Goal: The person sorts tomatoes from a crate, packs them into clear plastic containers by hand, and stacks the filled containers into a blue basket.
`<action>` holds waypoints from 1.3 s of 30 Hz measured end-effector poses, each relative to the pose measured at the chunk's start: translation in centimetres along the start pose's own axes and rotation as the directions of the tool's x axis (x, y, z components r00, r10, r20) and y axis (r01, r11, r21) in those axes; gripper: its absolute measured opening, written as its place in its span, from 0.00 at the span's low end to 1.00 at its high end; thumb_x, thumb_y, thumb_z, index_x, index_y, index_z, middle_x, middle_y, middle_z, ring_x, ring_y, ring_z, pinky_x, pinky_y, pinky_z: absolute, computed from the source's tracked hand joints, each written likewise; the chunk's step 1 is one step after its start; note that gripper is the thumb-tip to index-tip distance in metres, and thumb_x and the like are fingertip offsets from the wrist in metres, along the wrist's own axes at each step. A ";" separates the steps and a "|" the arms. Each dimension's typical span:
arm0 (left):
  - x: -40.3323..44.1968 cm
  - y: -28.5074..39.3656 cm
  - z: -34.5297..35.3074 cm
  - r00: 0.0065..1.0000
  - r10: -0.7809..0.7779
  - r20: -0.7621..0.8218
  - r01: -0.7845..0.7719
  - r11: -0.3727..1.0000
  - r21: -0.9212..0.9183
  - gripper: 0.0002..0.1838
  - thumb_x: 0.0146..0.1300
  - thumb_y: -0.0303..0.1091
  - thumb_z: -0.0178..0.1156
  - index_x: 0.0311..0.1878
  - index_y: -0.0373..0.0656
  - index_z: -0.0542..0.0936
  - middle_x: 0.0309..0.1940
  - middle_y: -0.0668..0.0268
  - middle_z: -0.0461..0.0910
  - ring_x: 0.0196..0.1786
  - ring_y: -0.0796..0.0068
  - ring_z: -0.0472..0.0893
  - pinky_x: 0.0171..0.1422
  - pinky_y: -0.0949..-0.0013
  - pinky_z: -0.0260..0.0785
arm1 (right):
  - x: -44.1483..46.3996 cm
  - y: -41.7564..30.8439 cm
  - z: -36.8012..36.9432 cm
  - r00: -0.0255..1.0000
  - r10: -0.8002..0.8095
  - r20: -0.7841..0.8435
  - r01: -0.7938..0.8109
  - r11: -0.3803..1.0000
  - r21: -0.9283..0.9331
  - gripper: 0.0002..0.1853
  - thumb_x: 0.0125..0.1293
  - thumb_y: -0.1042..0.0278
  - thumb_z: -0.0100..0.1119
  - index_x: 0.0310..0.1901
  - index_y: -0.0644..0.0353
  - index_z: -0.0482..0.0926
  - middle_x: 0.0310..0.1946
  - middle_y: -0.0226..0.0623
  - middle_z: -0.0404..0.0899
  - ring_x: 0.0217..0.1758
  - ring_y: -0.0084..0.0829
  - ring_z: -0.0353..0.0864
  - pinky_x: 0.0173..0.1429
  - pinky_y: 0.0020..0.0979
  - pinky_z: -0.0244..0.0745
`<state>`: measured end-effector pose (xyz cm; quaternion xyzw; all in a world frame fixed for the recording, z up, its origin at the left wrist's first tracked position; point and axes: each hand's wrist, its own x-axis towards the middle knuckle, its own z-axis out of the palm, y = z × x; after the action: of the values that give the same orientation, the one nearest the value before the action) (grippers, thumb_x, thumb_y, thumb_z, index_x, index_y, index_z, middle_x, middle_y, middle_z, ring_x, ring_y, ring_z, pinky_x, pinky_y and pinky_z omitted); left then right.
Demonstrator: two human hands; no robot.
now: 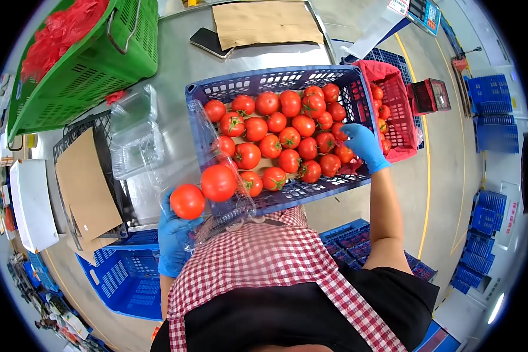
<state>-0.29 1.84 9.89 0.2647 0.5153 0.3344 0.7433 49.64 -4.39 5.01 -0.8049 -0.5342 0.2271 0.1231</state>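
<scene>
My left hand (175, 237), in a blue glove, holds a clear plastic clamshell box (240, 206) from its left side, close to my apron. Two large tomatoes, one red tomato (187, 201) and another (218, 182), sit in this box. My right hand (366, 148), also gloved in blue, reaches over the right end of a dark blue crate (276, 73). Its fingers close on a tomato (338, 131) at that end; the fingertips are partly hidden. Several more tomatoes (256, 129), some with green stems, lie in the crate.
Empty clear plastic boxes (136, 138) lie on the metal table (176, 44), with a phone (210, 42) and cardboard (267, 23) behind. A green basket (88, 76) stands at left. Right of the crate is a red-lined basket (400, 111) with tomatoes; a blue crate (129, 281) sits lower left.
</scene>
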 end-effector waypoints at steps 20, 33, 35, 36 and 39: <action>-0.6 0.4 1.1 0.999 -0.037 0.014 0.038 0.992 -0.122 0.36 0.44 0.18 0.52 0.63 0.41 0.62 0.57 0.53 0.69 0.57 0.58 0.76 0.51 0.63 0.79 | -2.5 -8.5 -1.7 0.913 -0.126 0.387 -0.276 0.506 0.817 0.39 0.41 0.69 0.73 0.60 0.64 0.71 0.52 0.38 0.76 0.57 0.33 0.75 0.63 0.33 0.69; 0.6 -0.8 0.3 0.999 0.029 0.025 -0.027 0.995 -0.101 0.38 0.48 0.18 0.50 0.67 0.46 0.58 0.59 0.55 0.68 0.58 0.60 0.75 0.54 0.63 0.76 | -8.2 -27.6 1.2 0.737 -0.634 0.233 0.293 0.610 0.736 0.38 0.43 0.66 0.74 0.60 0.55 0.71 0.55 0.36 0.73 0.62 0.36 0.71 0.66 0.37 0.65; 0.8 -1.3 -0.1 0.998 0.044 0.041 -0.036 0.985 -0.171 0.38 0.49 0.18 0.49 0.67 0.47 0.58 0.59 0.56 0.68 0.57 0.61 0.76 0.53 0.63 0.76 | -8.2 -28.5 3.4 0.687 -0.699 0.198 0.548 0.678 0.490 0.36 0.45 0.61 0.72 0.60 0.53 0.72 0.52 0.39 0.74 0.58 0.41 0.71 0.63 0.39 0.64; 1.0 -1.6 -0.4 0.996 0.072 0.046 -0.066 0.990 -0.122 0.37 0.49 0.18 0.49 0.67 0.47 0.58 0.59 0.57 0.68 0.57 0.61 0.76 0.51 0.65 0.77 | -8.3 -28.6 4.2 0.690 -0.704 0.168 0.599 0.685 0.414 0.36 0.45 0.63 0.72 0.60 0.52 0.72 0.52 0.39 0.74 0.57 0.41 0.71 0.62 0.38 0.63; 1.4 -1.8 -1.2 0.995 0.080 0.057 -0.072 0.990 -0.118 0.37 0.48 0.18 0.49 0.67 0.46 0.59 0.60 0.57 0.68 0.57 0.61 0.76 0.49 0.66 0.78 | -8.3 -28.4 6.1 0.722 -0.678 0.136 0.581 0.701 0.413 0.35 0.45 0.68 0.71 0.60 0.49 0.73 0.52 0.37 0.74 0.57 0.41 0.71 0.62 0.37 0.63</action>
<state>-0.65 1.86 7.33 0.2510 0.4615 0.3834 0.7596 21.08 -0.97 14.20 -0.4960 -0.7428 0.3702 0.2555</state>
